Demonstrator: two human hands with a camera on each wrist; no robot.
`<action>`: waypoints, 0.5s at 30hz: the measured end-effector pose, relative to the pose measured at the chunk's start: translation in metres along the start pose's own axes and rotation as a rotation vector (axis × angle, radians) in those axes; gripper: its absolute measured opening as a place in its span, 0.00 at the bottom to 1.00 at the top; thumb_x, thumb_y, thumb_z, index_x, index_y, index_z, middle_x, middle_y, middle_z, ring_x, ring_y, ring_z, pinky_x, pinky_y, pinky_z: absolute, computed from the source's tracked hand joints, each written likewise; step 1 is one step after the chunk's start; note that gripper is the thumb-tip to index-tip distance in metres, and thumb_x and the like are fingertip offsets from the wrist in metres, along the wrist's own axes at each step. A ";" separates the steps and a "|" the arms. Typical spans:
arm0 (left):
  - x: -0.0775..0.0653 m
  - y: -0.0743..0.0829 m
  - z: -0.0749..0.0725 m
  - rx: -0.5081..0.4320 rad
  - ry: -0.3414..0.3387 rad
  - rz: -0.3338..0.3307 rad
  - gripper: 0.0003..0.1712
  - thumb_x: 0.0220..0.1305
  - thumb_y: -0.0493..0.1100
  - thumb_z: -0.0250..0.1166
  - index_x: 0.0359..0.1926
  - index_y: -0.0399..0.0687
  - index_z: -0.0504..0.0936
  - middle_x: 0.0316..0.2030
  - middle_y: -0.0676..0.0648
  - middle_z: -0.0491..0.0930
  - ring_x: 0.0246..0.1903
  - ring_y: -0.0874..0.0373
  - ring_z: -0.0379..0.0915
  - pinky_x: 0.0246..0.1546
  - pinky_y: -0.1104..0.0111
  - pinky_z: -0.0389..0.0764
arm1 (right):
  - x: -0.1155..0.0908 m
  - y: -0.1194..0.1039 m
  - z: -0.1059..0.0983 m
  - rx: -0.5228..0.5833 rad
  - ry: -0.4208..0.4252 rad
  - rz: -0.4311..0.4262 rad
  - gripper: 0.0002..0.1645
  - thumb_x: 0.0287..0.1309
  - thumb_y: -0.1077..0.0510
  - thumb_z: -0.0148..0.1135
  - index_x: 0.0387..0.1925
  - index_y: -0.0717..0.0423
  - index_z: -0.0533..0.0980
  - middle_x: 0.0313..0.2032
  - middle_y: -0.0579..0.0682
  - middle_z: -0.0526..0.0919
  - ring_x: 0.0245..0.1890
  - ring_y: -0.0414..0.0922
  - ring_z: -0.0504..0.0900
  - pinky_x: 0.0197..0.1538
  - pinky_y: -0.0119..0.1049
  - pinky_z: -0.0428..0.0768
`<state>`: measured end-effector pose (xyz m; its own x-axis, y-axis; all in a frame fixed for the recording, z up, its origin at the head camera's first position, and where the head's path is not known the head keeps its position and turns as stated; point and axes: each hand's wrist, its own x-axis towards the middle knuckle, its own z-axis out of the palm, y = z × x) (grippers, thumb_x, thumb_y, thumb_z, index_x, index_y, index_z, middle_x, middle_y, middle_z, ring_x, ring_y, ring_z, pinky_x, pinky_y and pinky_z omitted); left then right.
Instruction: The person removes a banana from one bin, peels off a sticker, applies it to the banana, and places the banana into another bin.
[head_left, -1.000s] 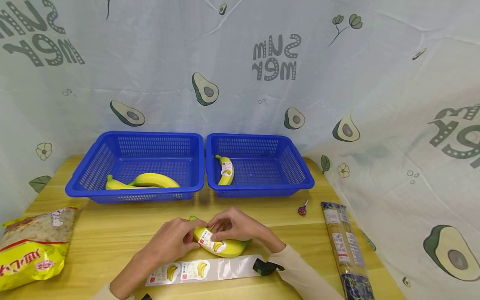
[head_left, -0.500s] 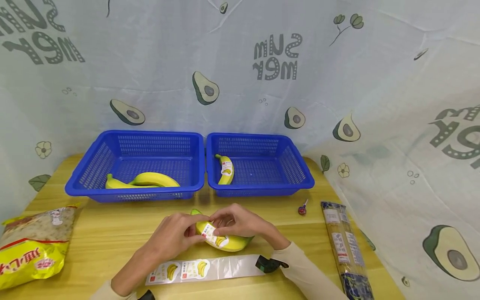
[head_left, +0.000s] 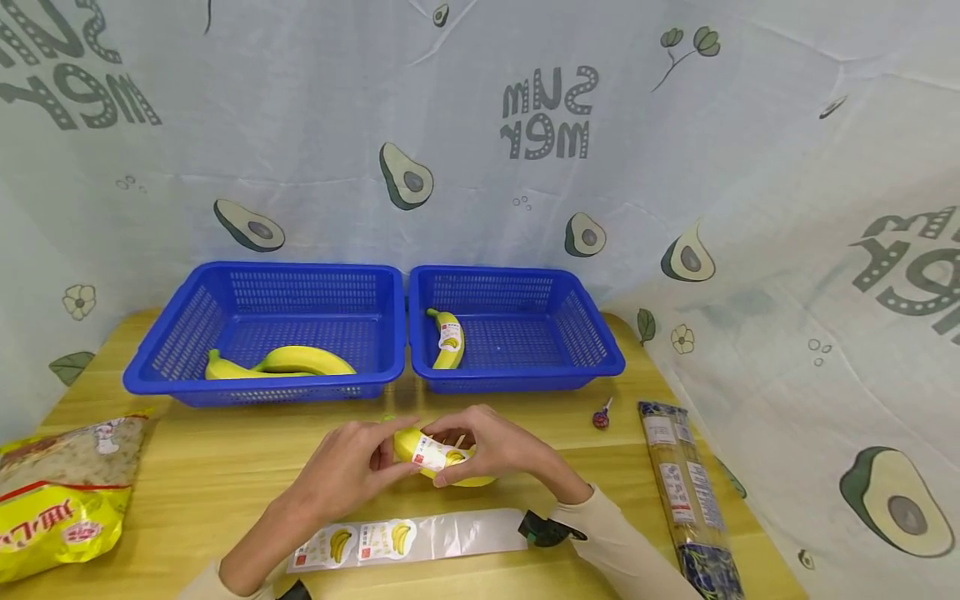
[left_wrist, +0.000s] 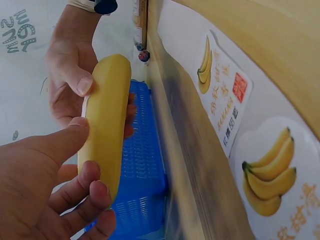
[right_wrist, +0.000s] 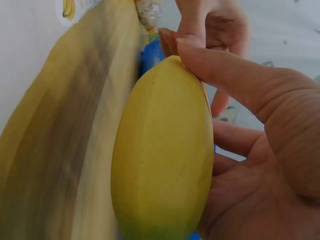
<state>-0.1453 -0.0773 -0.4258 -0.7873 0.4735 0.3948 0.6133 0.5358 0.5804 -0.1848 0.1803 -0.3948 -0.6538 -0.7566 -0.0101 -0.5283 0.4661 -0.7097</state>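
Observation:
Between both hands is a yellow banana with a greenish tip, raised over the table. A white label printed with bananas lies across its upper side. My left hand grips the stem half, thumb on the near side and fingers around it. My right hand grips the other half, its thumb on the label's lower part. In the left wrist view the banana shows its smooth underside, with both thumbs pressing along one edge. A backing strip with two banana labels on its left part lies just in front of the hands.
Behind the hands stand two blue baskets; the left basket holds bananas, the right basket one labelled banana. A yellow food bag lies left. At right are a lollipop and a long clear packet.
The banana has been lifted a little and turned, so its label faces me more. The right thumb has shifted to the label's lower edge. The strip and baskets stay put.

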 end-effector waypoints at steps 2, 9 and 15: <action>0.000 0.001 0.001 -0.027 0.041 -0.008 0.32 0.62 0.44 0.82 0.66 0.45 0.83 0.22 0.68 0.73 0.21 0.75 0.67 0.23 0.75 0.74 | -0.002 -0.001 -0.004 0.006 0.014 0.007 0.32 0.59 0.55 0.83 0.61 0.63 0.83 0.46 0.50 0.91 0.44 0.35 0.86 0.50 0.30 0.87; 0.004 0.005 0.005 -0.232 0.212 -0.098 0.18 0.69 0.38 0.76 0.56 0.42 0.81 0.27 0.61 0.79 0.25 0.68 0.74 0.27 0.72 0.81 | -0.012 -0.005 -0.026 -0.002 0.098 0.066 0.36 0.56 0.54 0.85 0.63 0.63 0.82 0.44 0.46 0.89 0.42 0.37 0.85 0.46 0.33 0.88; 0.011 0.008 0.014 -0.487 0.199 -0.276 0.09 0.78 0.40 0.68 0.51 0.37 0.85 0.37 0.43 0.88 0.33 0.55 0.86 0.34 0.66 0.89 | -0.016 -0.010 -0.049 0.006 0.170 0.101 0.38 0.58 0.56 0.84 0.66 0.65 0.80 0.47 0.51 0.88 0.40 0.39 0.86 0.44 0.31 0.86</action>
<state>-0.1484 -0.0580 -0.4266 -0.9393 0.1965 0.2813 0.3212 0.2153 0.9222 -0.1957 0.2098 -0.3526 -0.7857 -0.6176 0.0367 -0.4523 0.5328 -0.7152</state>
